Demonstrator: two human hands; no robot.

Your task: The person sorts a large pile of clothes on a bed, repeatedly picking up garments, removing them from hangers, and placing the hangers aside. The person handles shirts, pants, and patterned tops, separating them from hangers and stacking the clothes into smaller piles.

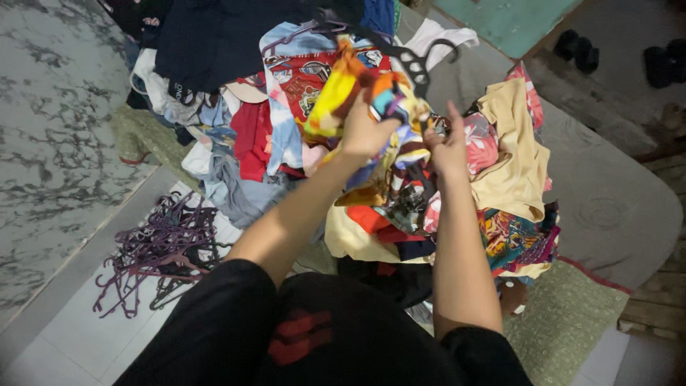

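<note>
Black sleeves lowest in view, both bare forearms stretched forward over the heap of clothes [300,136] piled on the grey bed [614,207]. Left hand [366,129] clenched on a bright multicoloured garment [357,89], lifted above the heap's middle. Right hand [449,146] just beside it, forefinger raised, other fingers pinching the same cloth; purple hangers [161,250] down on the floor, left of the bed's edge.

Left hand [366,132] fingers buried in multicoloured garment [357,89].

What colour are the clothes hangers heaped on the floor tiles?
Mostly purple, with a few darker ones, seen in the head view: the hangers lie tangled on the pale tiles.
</note>
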